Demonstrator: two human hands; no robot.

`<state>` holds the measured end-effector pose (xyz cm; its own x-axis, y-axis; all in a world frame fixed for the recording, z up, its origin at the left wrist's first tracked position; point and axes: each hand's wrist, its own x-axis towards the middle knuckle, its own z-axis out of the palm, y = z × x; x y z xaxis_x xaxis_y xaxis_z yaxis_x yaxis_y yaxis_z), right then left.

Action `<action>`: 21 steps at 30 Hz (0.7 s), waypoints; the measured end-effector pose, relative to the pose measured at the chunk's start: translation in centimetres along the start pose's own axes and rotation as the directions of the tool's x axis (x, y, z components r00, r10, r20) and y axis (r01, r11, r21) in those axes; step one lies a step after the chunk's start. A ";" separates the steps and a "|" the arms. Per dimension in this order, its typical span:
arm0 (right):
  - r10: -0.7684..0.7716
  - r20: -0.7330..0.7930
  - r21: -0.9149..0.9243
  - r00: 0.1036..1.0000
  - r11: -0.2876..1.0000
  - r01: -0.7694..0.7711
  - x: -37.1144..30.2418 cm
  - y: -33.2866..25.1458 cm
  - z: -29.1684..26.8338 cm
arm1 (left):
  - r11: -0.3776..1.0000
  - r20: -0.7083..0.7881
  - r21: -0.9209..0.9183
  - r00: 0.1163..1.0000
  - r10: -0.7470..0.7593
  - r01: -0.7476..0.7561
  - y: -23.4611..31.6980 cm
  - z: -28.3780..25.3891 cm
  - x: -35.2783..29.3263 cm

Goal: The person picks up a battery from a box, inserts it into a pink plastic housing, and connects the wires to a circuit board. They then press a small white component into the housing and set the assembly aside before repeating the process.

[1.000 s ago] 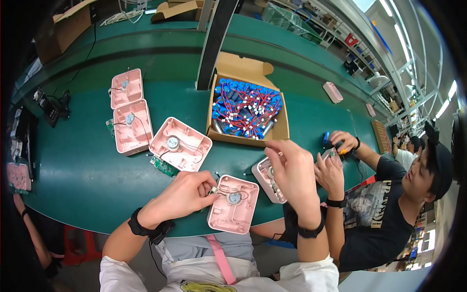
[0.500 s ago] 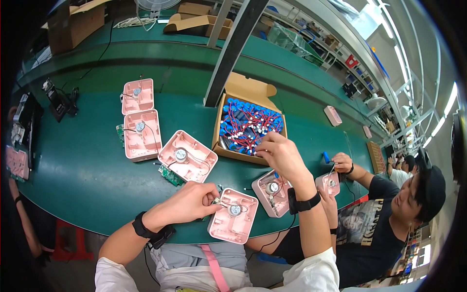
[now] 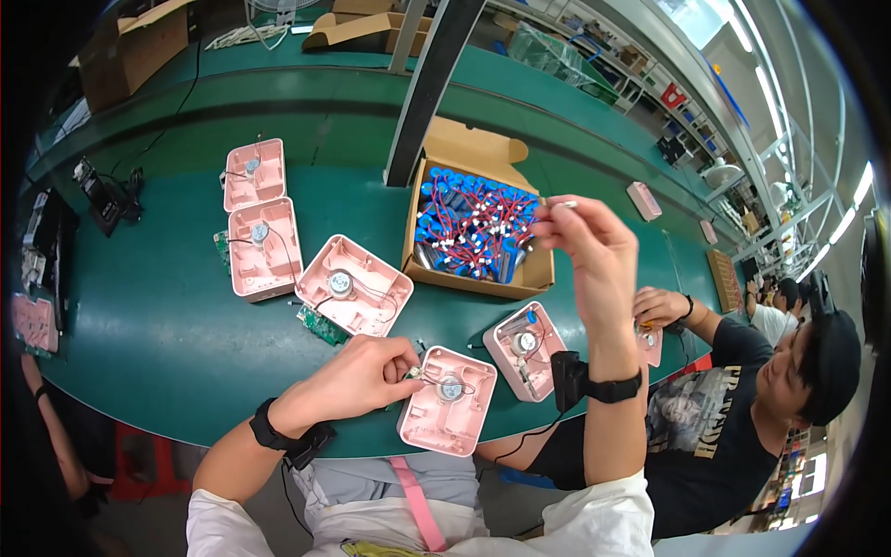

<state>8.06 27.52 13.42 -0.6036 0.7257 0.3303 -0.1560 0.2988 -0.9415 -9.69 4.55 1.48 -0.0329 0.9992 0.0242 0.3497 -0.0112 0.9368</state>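
Observation:
My left hand (image 3: 376, 371) is closed in a pinch at the left edge of a pink plastic housing (image 3: 469, 422). Between its fingertips is a small pale wire connector (image 3: 414, 373), beside the wires of the round metal speaker (image 3: 451, 387) inside. My right hand (image 3: 594, 246) is raised over the right side of an open cardboard box (image 3: 483, 283), thumb and fingers pinched together. A small whitish tip shows at those fingers, too small to name. Blue cylindrical batteries (image 3: 445, 176) with red wires and white connectors fill the box.
Another pink housing (image 3: 510, 371) stands right of mine; a larger one (image 3: 371, 316) lies left, beside a green circuit board (image 3: 320, 325). Two more housings stand farther left. A metal post (image 3: 422, 102) rises behind the box. At right, a co-worker (image 3: 687, 446) handles a pink housing.
My right hand has lifted up and to the right from the front of the battery box. My left hand stays pinched at the housing's edge. The view has shifted slightly.

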 end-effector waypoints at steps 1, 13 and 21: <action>-0.014 -0.005 0.027 1.000 1.000 0.014 -0.5 -0.7 -0.1 | 1.000 0.004 -0.003 1.000 -0.011 0.011 0.0 0.0 0.0; 0.185 0.129 0.093 0.974 0.976 -0.197 -8.5 -0.8 3.0 | 0.997 0.009 0.040 0.998 0.059 -0.059 0.1 -0.2 0.2; 0.250 0.068 0.011 0.966 0.968 -0.251 -9.9 0.9 1.2 | 0.995 0.014 0.066 0.997 0.079 -0.080 0.3 -0.1 0.3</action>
<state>12.95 19.86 9.22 -0.6750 0.7335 0.0794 -0.0081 0.1002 -0.9949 -9.73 4.81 1.78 0.0081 0.9956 0.0932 0.4118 -0.0882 0.9070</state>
